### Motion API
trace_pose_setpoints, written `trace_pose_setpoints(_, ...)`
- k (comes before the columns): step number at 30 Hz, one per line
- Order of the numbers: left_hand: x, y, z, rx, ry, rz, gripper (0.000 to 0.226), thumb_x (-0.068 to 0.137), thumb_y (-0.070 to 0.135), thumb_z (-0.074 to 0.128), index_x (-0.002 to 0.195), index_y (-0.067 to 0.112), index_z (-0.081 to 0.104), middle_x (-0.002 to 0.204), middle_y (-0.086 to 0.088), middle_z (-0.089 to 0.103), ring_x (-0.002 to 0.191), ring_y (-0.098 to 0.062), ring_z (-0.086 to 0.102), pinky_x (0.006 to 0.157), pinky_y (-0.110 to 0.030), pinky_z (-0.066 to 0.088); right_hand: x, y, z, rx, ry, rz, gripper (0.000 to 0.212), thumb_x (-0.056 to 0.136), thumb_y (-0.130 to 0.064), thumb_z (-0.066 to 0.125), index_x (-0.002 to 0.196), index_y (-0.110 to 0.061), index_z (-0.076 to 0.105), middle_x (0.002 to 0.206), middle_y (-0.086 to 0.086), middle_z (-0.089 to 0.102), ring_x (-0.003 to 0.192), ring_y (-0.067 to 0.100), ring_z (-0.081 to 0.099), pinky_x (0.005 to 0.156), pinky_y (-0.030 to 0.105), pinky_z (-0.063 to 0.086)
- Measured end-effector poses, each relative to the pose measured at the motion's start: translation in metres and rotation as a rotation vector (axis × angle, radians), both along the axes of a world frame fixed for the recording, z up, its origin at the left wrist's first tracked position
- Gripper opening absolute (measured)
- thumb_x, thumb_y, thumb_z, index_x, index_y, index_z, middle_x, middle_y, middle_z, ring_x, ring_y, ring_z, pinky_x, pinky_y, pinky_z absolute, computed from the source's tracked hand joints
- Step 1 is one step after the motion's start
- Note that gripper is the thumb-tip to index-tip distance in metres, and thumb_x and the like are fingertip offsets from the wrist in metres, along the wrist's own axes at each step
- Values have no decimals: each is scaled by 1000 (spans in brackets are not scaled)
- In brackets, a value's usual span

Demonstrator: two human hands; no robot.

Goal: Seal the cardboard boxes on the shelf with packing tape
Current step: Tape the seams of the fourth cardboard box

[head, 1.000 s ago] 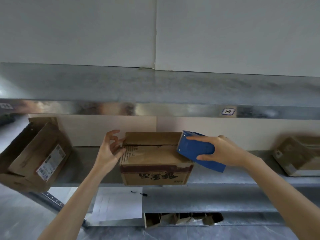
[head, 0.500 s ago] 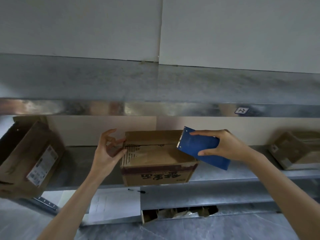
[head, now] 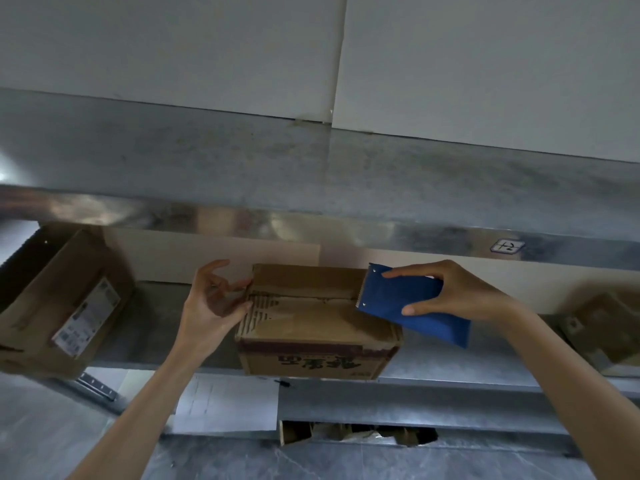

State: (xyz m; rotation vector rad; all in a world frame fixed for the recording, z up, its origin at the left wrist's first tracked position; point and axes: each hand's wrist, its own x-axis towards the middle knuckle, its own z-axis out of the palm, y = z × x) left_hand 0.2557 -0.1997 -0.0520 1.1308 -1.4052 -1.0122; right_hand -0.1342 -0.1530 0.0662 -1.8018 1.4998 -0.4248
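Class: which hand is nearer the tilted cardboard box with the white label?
Left. The left hand is right of the labelled box, fingers at the middle box's left end; the right hand, gripping the blue tape dispenser, is farther right.

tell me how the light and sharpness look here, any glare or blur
Head view: dim overall, the wall brighter than the shelf bay; patchy glare on the shiny shelf lip. Also in the head view, the middle box and dispenser are fairly crisp, the right box smears near the frame edge, and the wide-angle lens bows the shelf lines.
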Motion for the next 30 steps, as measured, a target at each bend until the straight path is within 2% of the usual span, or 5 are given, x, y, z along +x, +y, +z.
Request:
trace_pose_setpoints(6, -6, 4, 3, 1, 39, 26, 76, 69, -15, 78, 123, 30, 50, 99, 8, 62, 107, -27, 68, 92, -35, 56, -7, -9, 3, 74, -44, 56, 50, 72, -39, 81, 115, -58, 63, 120, -36, 59, 108, -11, 57, 89, 15, 49)
trace_pose_setpoints(16, -8, 6, 10, 14, -8, 71, 81, 65, -13, 83, 128, 24, 48, 121, -5, 59, 111, -23, 64, 97, -48, 52, -15, -18, -2, 127, -96, 80, 50, 67, -44, 80, 114, -55, 65, 121, -29, 62, 109, -3, 60, 89, 18, 49)
trace_pose_setpoints(22, -12, 12, 17, 17, -35, 101, 77, 65, -12, 83, 120, 31, 50, 107, 1, 60, 100, -11, 67, 91, -27, 56, -14, -23, -7, 135, -96, 91, 50, 71, -44, 79, 118, -51, 65, 124, -25, 62, 111, 0, 60, 95, 25, 51)
trace_pose_setpoints(26, -10, 7, 17, 76, 9, 130, 66, 69, -14, 79, 116, 24, 54, 77, 4, 58, 84, -19, 67, 88, -30, 54, -12, -23, -8, 132, -73, 110, 50, 71, -47, 79, 118, -53, 63, 127, -24, 61, 112, 1, 60, 99, 31, 51)
trace_pose_setpoints(30, -7, 1, 19, 241, 195, 178, 43, 84, -9, 67, 113, 20, 54, 85, -8, 61, 82, -22, 62, 80, -34, 50, -11, -23, -8, 127, -73, 116, 50, 70, -50, 79, 117, -54, 63, 125, -24, 62, 109, 2, 62, 97, 33, 53)
